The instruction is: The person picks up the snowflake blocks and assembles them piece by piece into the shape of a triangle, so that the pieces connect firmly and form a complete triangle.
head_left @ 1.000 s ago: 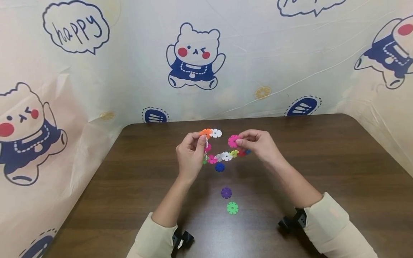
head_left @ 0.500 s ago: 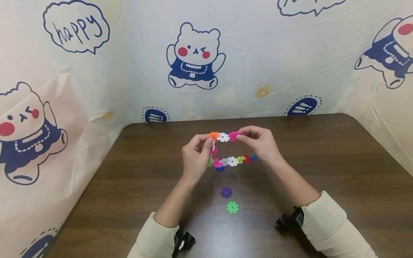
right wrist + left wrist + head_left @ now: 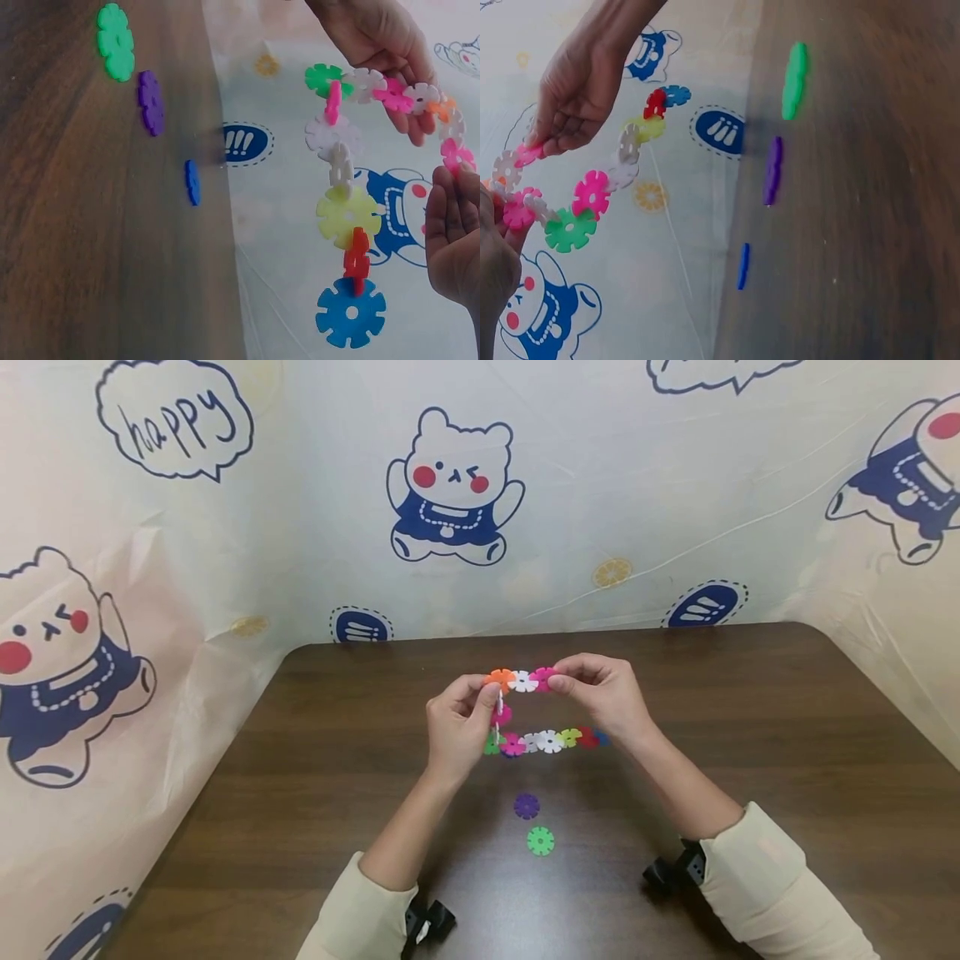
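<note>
Colourful plastic snowflake discs form a chain (image 3: 540,741) held up above the dark wooden tabletop (image 3: 750,735). At its left end, the left hand (image 3: 453,731) has its grip pinched around the orange disc (image 3: 498,677). Next to it, the right hand (image 3: 603,693) pinches the pink disc (image 3: 543,677) at the chain's top end. Below them, a purple disc (image 3: 527,806) and a green disc (image 3: 540,841) lie loose on the tabletop, and a blue disc (image 3: 193,182) sits under the chain.
</note>
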Available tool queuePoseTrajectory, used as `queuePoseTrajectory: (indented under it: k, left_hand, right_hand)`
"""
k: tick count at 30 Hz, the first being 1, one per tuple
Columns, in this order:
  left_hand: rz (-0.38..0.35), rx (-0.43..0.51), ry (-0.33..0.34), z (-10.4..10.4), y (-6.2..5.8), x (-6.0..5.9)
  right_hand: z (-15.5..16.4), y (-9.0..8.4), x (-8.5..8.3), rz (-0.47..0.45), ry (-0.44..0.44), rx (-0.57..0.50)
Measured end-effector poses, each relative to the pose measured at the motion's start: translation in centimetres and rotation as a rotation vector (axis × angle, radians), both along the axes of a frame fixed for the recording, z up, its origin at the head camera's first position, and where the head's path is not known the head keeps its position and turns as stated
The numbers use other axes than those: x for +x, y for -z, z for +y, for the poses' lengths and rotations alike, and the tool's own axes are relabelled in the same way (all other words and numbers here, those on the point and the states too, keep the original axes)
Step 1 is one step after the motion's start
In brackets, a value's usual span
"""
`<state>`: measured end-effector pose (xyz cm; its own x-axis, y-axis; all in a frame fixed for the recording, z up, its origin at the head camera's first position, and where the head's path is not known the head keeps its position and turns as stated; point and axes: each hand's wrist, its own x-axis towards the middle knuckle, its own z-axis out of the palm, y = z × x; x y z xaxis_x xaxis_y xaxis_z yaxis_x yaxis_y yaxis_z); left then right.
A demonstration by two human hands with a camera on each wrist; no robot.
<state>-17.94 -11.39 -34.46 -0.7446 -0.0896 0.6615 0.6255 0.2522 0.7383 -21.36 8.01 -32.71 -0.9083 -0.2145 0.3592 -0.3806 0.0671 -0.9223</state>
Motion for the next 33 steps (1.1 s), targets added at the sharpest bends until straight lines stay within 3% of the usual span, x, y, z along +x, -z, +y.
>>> queuePoseTrajectory:
  k: [12,25,29,33]
  left_hand:
    - [-0.013,-0.015,-0.012,-0.3,-0.2,-0.2]
    - [0.046,0.029,-0.068,-0.9,-0.7,-0.4]
    - [0.045,0.045,-0.103,-1.1,-0.7,-0.6]
    - [0.048,0.058,-0.138,-1.2,-0.5,-0.9]
  right_hand:
    - [-0.3,0.2,-0.1,-0.016,-0.013,0.012]
    - [0.2,0.4,0.1,-0.055,-0.060,0.110]
    - [0.3,1.1,0.1,-0.087,-0.135,0.189]
    - [0.1,2.0,0.0,-0.107,-0.278,0.326]
